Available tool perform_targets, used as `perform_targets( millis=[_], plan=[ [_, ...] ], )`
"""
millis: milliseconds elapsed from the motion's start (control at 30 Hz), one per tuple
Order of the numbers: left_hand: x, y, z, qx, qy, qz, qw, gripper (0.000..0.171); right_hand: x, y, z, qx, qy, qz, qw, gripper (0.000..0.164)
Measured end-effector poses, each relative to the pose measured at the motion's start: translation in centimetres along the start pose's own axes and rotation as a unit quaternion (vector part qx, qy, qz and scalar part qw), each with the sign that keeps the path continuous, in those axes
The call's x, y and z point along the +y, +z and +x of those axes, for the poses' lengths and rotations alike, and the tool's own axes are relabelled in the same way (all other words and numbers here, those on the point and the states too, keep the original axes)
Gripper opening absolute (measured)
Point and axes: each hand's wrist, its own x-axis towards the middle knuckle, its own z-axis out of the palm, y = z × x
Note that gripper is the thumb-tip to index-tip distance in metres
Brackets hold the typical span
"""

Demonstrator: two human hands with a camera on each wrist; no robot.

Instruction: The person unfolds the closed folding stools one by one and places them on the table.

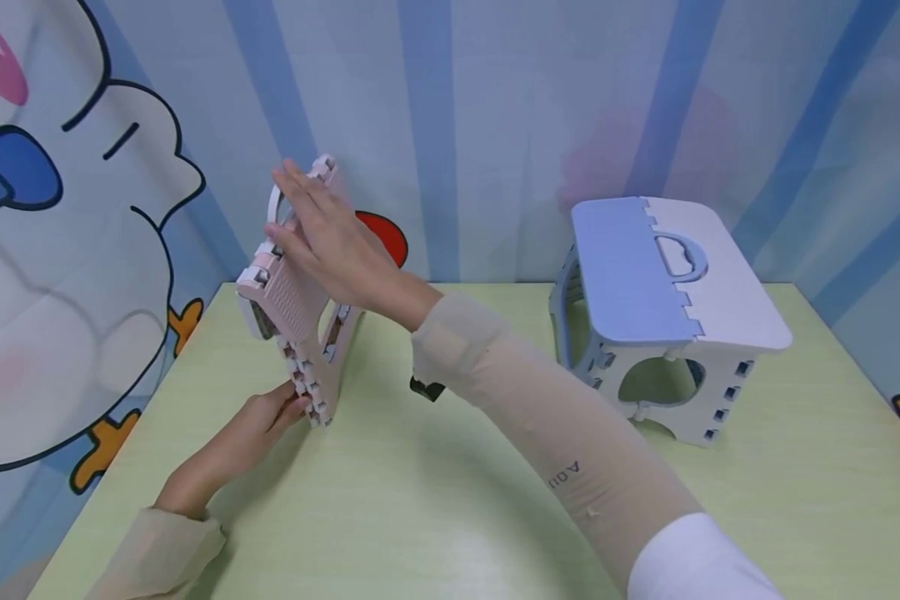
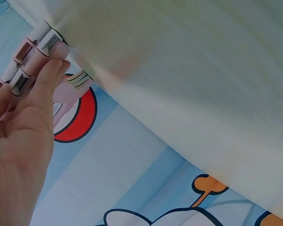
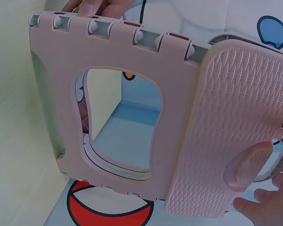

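A pink and white folding stool (image 1: 296, 300), mostly folded flat, stands on its leg end on the table's left side. My left hand (image 1: 247, 437) pinches the hinged edge of its leg panel low down, thumb on one side and fingers on the other, as the left wrist view shows. Higher up, my right hand (image 1: 337, 250) lies with straight fingers against the folded seat by the carrying handle (image 1: 274, 204). In the right wrist view, the textured seat panel (image 3: 236, 103) is beside a leg panel (image 3: 179, 89) with a large opening.
An unfolded blue and white stool (image 1: 637, 275) stands at the table's right side, its handle lying in the seat. Behind the pale green table (image 1: 450, 500) hangs a striped blue cartoon backdrop (image 1: 487, 142). A small black object (image 1: 426, 388) shows under my right sleeve.
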Motion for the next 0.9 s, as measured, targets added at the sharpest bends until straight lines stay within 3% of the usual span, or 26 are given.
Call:
perform_targets(
  millis=[433,567,733,900],
  plan=[
    [0.2,-0.3,0.0,-0.010,-0.021,-0.004,0.9997,0.038,-0.4,0.0,0.3,-0.019,0.002,0.002,1.000,0.071],
    [0.2,-0.2,0.1,-0.008,-0.021,-0.008,0.9997,0.038,-0.4,0.2,0.1,-0.014,0.009,0.028,0.999,0.074],
    [0.0,-0.1,0.1,-0.007,-0.019,-0.006,0.9998,0.039,0.0,1.1,-0.9,0.033,0.036,0.099,0.994,0.074],
    [0.0,-0.2,0.0,-0.004,-0.022,-0.004,0.9997,0.039,1.1,2.5,-2.1,0.115,0.049,0.173,0.977,0.061]
  ],
)
